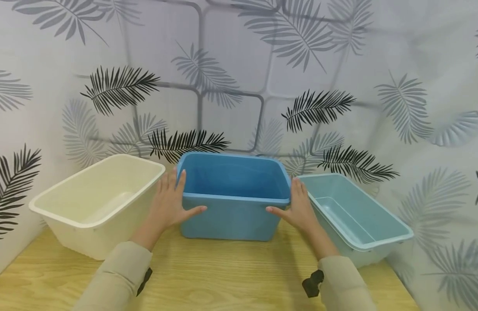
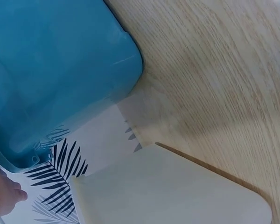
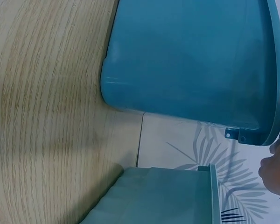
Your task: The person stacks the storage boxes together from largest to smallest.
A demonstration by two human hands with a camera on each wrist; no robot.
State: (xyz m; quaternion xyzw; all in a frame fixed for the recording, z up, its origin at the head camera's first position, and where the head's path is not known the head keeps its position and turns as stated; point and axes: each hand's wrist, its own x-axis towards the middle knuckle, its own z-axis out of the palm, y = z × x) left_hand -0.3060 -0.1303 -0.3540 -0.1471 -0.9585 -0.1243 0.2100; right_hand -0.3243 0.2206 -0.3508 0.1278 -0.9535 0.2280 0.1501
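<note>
A blue plastic bin (image 1: 231, 218) stands upright in the middle of the table against the patterned backdrop. At its left front corner is my left hand (image 1: 170, 201), fingers straight along the side and thumb across the front, near the rim. My right hand (image 1: 297, 205) mirrors this at the right corner, also with extended fingers. In the left wrist view, part of the left hand (image 2: 4, 196) shows beside the rim; the right wrist view catches the right hand (image 3: 277, 168) by the rim. The bin's inside looks bare.
A cream bin (image 1: 122, 233) stands angled on the left, close to the left hand. On the right, a pale green bin (image 1: 363, 257) sits angled beside the right hand. All rest on a wood-grain table (image 1: 223, 276); a leaf-patterned sheet (image 1: 231, 116) hangs behind.
</note>
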